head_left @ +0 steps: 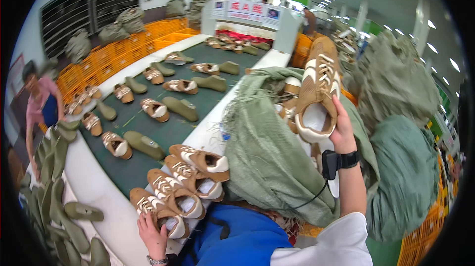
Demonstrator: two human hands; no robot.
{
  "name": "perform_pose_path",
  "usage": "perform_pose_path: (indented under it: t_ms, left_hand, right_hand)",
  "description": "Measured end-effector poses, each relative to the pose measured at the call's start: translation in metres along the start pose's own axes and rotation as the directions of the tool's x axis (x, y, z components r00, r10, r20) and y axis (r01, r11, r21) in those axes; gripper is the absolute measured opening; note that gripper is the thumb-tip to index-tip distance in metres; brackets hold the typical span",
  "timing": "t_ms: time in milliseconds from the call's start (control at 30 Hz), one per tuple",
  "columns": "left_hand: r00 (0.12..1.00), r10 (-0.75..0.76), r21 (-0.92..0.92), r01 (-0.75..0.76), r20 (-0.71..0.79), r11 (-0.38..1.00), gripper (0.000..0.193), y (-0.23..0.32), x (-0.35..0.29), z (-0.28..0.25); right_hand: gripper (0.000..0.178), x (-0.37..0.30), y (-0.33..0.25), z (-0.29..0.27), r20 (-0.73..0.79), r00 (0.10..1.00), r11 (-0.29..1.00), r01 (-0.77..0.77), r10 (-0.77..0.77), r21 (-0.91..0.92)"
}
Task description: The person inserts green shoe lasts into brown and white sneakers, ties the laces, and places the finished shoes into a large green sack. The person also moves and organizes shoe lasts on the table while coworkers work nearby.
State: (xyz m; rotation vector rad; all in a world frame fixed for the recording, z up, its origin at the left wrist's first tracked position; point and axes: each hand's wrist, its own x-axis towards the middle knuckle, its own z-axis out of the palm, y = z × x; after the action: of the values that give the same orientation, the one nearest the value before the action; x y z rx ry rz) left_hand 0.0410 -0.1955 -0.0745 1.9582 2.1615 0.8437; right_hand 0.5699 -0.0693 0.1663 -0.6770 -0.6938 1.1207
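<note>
My right hand (342, 128) is raised and closed round the heel side of a brown sneaker (320, 75) with white trim and laces. White paper shows inside its opening. Beneath it, an open green woven sack (267, 142) holds more brown and white shoes (292, 88). At the lower left, my left hand (153, 235) grips the heel end of another brown sneaker (148, 203), thumb by the opening. That one is the nearest in a slanting row of several sneakers (183, 171) on the white table edge (207, 135).
A dark green conveyor belt (148, 145) carries sneakers beside olive shoe lasts (180, 108). More lasts (59, 206) are heaped at the left, where a person in pink (45, 90) reaches in. Orange crates (118, 50) line the far side. Full sacks (401, 167) stand at the right.
</note>
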Motion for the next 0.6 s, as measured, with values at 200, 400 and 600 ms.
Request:
perform_pose_path:
  t_ms: [200,400,600]
  left_hand:
    - [0.996,-0.011,0.051,0.015,-0.094,0.999,0.071,0.016,-0.009,-0.008]
    - [0.999,0.004,0.089,0.0,-0.053,0.996,0.057,0.028,-0.01,-0.01]
    - [1.0,0.008,-0.013,-0.008,0.008,1.0,0.054,0.02,-0.011,-0.006]
  right_hand:
    - [0.036,0.019,0.123,0.082,0.337,0.834,0.896,-0.436,0.437,-0.084]
    - [0.036,0.011,0.263,0.134,0.218,0.532,0.508,-0.491,0.818,-0.708]
    - [0.049,-0.003,0.253,0.135,0.481,0.679,0.205,0.448,0.555,-0.87]
